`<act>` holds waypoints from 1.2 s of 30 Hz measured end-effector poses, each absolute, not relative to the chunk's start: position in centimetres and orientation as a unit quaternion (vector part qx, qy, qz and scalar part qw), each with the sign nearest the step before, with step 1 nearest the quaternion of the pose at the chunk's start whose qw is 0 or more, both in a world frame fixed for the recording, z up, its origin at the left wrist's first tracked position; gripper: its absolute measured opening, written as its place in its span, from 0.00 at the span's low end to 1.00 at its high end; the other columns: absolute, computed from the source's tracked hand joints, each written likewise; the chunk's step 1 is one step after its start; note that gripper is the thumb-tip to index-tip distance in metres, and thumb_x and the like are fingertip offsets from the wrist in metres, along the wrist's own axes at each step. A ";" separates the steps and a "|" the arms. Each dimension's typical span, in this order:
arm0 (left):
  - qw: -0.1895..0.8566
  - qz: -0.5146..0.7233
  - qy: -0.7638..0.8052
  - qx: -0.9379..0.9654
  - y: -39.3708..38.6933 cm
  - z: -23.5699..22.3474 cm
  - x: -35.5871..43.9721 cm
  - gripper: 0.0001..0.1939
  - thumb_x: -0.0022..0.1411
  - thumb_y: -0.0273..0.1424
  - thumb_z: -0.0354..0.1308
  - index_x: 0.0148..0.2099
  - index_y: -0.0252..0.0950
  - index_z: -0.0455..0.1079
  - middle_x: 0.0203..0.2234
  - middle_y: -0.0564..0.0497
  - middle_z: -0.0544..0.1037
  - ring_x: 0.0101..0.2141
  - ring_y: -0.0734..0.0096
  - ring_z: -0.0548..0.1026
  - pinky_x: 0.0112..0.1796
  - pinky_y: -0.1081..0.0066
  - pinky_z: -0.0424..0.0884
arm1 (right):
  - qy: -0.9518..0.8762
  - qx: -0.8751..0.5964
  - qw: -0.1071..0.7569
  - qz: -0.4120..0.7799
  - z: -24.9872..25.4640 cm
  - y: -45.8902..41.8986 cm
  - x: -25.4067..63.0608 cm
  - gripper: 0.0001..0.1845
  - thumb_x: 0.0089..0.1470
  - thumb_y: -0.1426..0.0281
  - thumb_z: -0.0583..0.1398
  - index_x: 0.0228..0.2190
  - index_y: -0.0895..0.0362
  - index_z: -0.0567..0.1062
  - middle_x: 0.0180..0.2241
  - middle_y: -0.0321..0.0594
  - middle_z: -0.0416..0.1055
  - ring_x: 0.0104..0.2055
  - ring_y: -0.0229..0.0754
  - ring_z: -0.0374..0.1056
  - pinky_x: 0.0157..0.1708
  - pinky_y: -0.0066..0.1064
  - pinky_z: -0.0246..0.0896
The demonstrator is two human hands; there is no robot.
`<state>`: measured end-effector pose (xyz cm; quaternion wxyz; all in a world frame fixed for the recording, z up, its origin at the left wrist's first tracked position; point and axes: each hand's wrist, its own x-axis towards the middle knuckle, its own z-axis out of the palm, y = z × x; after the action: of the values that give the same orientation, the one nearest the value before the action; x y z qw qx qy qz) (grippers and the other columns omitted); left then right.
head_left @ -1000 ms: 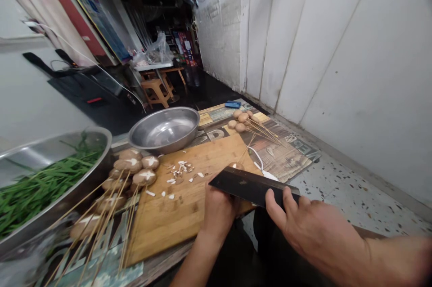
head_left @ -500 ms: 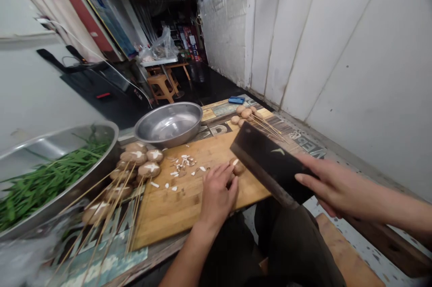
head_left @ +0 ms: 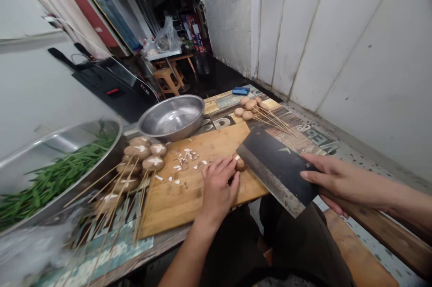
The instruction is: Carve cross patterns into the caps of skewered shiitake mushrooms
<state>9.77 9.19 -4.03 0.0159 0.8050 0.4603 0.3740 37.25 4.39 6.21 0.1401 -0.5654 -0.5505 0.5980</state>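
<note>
Mushroom [head_left: 240, 164] is sitting near the right end of the wooden cutting board [head_left: 189, 192], and the left hand [head_left: 218, 188] is lying open and flat over the board, its fingertips touching that single cap rather than closing round it. The right hand [head_left: 332, 181] is gripping a broad dark cleaver [head_left: 275, 171] at the handle end, with the blade hanging off the board's right edge, tilted, its tip close beside the mushroom but apart from it. Small white trimmings [head_left: 184, 163] are lying scattered on the board's middle, toward its far side. Just off the board's left edge, finished-looking skewered mushrooms [head_left: 141, 161] with star cuts on their caps are piling up, their sticks pointing toward the person. Beyond the board's far right corner, a smaller group of plain skewered mushrooms [head_left: 249, 108] is waiting, seemingly uncut. Judging from this, a good share of the scoring is appearing done, with one cap in hand and those few left. Beyond the board's far edge an empty steel bowl [head_left: 172, 117] is standing, and farther left of the board a large tray of green chives [head_left: 47, 179] is resting.
</note>
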 end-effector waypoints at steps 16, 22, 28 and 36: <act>0.037 0.386 0.458 0.800 9.5 -4.5 9.7 0.14 0.63 0.25 0.58 0.50 0.39 0.76 0.47 0.45 0.81 0.49 0.57 0.76 0.52 0.50 0.66 | -0.534 -0.560 0.117 0.622 6.4 5.1 37.9 0.28 0.65 0.57 0.53 0.60 0.57 0.57 0.10 0.25 0.61 0.11 0.35 0.58 0.12 0.21 0.51; 0.048 0.385 0.457 0.800 9.6 -4.4 9.7 0.14 0.63 0.24 0.57 0.49 0.39 0.76 0.47 0.45 0.81 0.49 0.57 0.76 0.52 0.49 0.66 | -0.527 -0.536 0.143 0.644 6.5 6.3 37.8 0.29 0.62 0.57 0.57 0.58 0.58 0.59 0.10 0.23 0.61 0.11 0.34 0.57 0.11 0.19 0.54; 0.051 0.383 0.469 0.794 9.5 -4.6 9.8 0.14 0.63 0.24 0.58 0.49 0.40 0.76 0.47 0.46 0.81 0.50 0.56 0.76 0.55 0.48 0.63 | -0.529 -0.509 0.140 0.665 6.4 7.5 38.2 0.26 0.64 0.59 0.54 0.57 0.61 0.61 0.09 0.26 0.64 0.08 0.35 0.57 0.10 0.21 0.54; 0.071 0.363 0.522 0.769 10.0 -3.0 9.9 0.11 0.64 0.30 0.59 0.49 0.40 0.75 0.46 0.45 0.81 0.49 0.56 0.76 0.55 0.50 0.61 | -0.541 -0.525 0.179 0.632 7.3 6.0 38.7 0.31 0.64 0.61 0.54 0.63 0.62 0.57 0.09 0.25 0.63 0.08 0.37 0.58 0.09 0.23 0.51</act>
<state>9.87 10.04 -2.96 0.0707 0.7686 0.5217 0.3634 38.66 6.05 7.31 0.1793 -0.5254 -0.5408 0.6320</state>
